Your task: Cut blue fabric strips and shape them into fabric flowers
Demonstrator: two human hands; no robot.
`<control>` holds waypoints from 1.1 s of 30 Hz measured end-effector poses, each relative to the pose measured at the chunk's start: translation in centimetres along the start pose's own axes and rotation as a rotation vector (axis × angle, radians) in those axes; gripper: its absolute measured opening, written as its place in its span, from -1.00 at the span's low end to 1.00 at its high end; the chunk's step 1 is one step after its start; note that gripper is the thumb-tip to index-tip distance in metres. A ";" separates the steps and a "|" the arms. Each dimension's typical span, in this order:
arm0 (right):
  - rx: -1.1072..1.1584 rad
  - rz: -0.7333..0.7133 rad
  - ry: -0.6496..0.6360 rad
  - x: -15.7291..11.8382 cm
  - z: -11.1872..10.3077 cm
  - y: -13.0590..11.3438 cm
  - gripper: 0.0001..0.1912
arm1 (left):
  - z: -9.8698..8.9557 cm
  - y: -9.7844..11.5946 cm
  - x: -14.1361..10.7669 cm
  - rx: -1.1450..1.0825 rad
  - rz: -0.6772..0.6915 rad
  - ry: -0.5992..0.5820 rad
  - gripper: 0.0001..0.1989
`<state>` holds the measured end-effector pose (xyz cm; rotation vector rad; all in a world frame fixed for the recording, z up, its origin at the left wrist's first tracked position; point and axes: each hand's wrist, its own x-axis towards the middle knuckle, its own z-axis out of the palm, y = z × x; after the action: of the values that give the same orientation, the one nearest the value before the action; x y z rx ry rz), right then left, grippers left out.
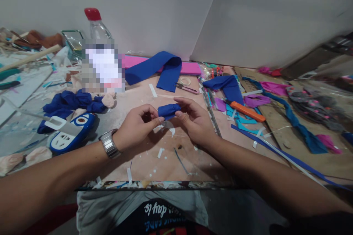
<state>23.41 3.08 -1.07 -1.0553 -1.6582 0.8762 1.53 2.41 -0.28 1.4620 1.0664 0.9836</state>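
Note:
A small rolled piece of blue fabric [167, 111] is held between both hands above the middle of the table. My left hand [139, 123] pinches its left end between thumb and fingers, and a metal watch sits on that wrist. At its right end, my right hand [194, 119] grips it with thumb and index finger, the other fingers loosely curled. Behind the hands a wide blue strip [165, 68] lies folded over a pink block [191, 68]. Small scissors [187, 88] and a tape ring [185, 81] rest close to it.
Left are a blue-and-white power socket [72, 134], bunched blue fabric [68, 102], a blurred phone screen [103, 64] and a red-capped bottle [95, 22]. Right are an orange cutter [246, 111], another blue strip [227, 86] and coloured scraps. The table's front edge [165, 184] runs below my forearms.

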 end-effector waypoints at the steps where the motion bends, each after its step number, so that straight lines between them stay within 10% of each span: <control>1: -0.014 -0.005 0.016 0.0 0.0 0.0 -0.61 | 0.1 0.0 0.0 -0.017 -0.001 -0.002 -0.80; 6: -0.108 -0.042 -0.001 0.2 -0.1 -0.6 -0.66 | 0.2 0.1 -0.2 -0.116 0.033 0.070 -0.77; 13: -0.292 -0.154 -0.103 -0.2 -0.3 -1.4 -0.66 | 0.1 0.5 -0.5 -0.004 0.010 -0.270 -0.57; 33: -0.413 -0.367 -0.225 0.0 -0.6 -1.7 -0.65 | 0.0 0.5 -0.7 -0.075 -0.187 -0.445 -0.59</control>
<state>23.54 2.44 0.65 -0.8955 -2.2002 0.4299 1.39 1.72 0.16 1.4046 0.8119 0.5254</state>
